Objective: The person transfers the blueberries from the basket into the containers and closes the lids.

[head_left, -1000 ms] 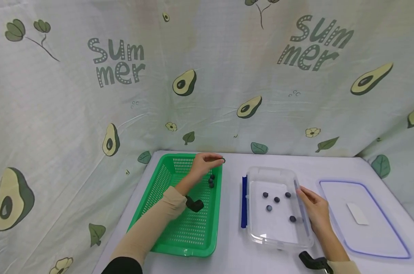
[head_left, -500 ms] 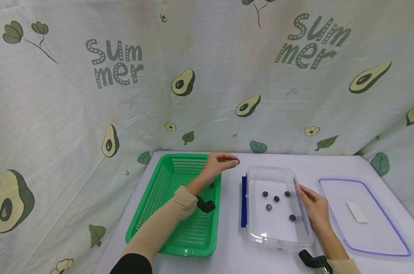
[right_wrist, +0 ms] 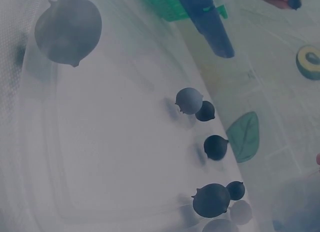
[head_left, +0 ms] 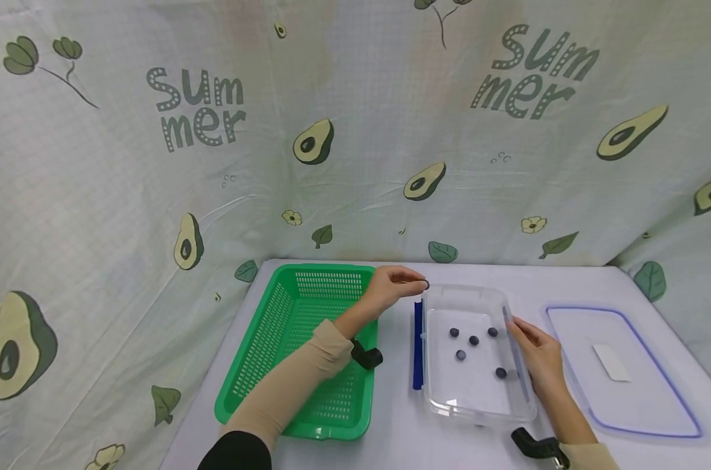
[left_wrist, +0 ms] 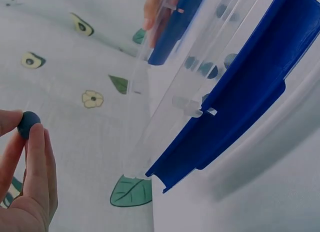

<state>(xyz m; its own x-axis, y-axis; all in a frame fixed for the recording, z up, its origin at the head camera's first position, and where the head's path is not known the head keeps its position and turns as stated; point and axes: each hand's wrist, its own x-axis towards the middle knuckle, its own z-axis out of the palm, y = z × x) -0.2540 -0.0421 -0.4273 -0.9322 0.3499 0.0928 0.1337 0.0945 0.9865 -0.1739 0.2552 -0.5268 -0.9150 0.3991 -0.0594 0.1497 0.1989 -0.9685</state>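
A short release is the main risk

Right of centre on the white tabletop (head_left: 396, 405), a low rectangular clear plastic box (head_left: 481, 414) holds five small round dark-blue balls (head_left: 461, 356); the right hand (head_left: 540, 359) grips its right wall. A tug there could set the balls rolling. A flat clear lid with a blue edge (head_left: 643, 398) lies by the tabletop's right edge, and a green plastic mesh basket (head_left: 343, 433) by the left, partly hidden behind a beige sleeve (head_left: 299, 375). Towards the far edge, the left hand (head_left: 390, 287) pinches another dark-blue ball (left_wrist: 29, 124) by the box's far-left corner; whether it is over the rim I cannot tell. Let go short, it could strike the open blue clip (head_left: 418, 346) and roll away; its roundness could also make it slip. Beyond hangs a pale avocado-print sheet (head_left: 367, 215).
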